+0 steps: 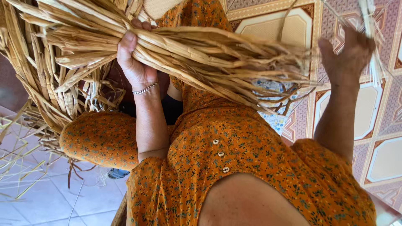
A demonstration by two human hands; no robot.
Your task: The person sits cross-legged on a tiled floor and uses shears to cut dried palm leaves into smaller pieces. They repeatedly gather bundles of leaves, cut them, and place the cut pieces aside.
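Note:
My left hand [135, 62], a thin bracelet on its wrist, is closed around a thick bundle of dried, tan straw-like leaves [209, 54]. The bundle runs from the upper left across to the middle right, where its ends fray out. My right hand [347, 54] is raised at the upper right, just past the bundle's loose ends. It pinches a few thin pale strands [374, 37] that run up and out of view. My orange flowered dress [234, 155] fills the lower middle.
A loose heap of the same dried leaves [46, 96] hangs and lies at the left. Thin pale stalks [21, 167] are scattered on the white tiled floor at the lower left. Patterned pink and cream floor tiles [377, 117] lie to the right.

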